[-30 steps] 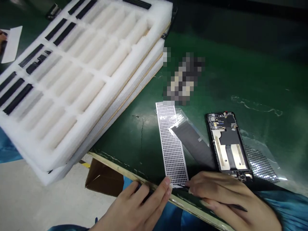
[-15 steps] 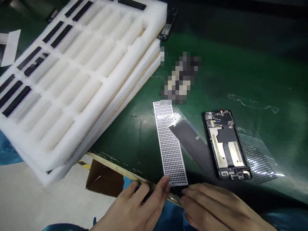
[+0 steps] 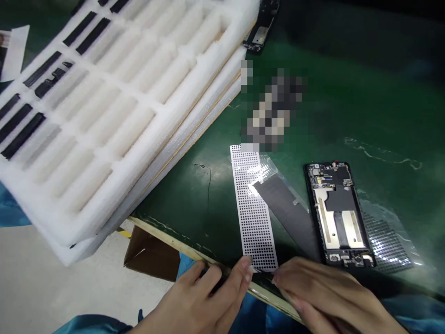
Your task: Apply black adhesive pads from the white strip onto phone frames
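Note:
A white sheet of small black dots (image 3: 255, 213) lies at the table's front edge. My left hand (image 3: 215, 297) is closed on its lower left corner, index finger and thumb together. Close by on the right, my right hand (image 3: 320, 290) is closed, its fingertips at the sheet's lower right corner. A thin dark sliver shows at those fingertips; what it is I cannot make out. Beside the dotted sheet rests a dark grey strip on clear film (image 3: 287, 213). An opened phone (image 3: 339, 213), its inner parts showing, lies face down above my right hand.
Stacked white foam trays (image 3: 139, 102) with slots, some holding black parts, fill the left. Clear film with dark dots (image 3: 391, 241) lies partly under the phone. Another phone frame (image 3: 262, 28) is behind the trays. A cardboard box (image 3: 151, 255) stands below the table edge.
My right hand has drawn in to the sheet's lower right corner, and a thin dark sliver now shows at its fingertips. My left hand keeps its hold. The view has shifted slightly.

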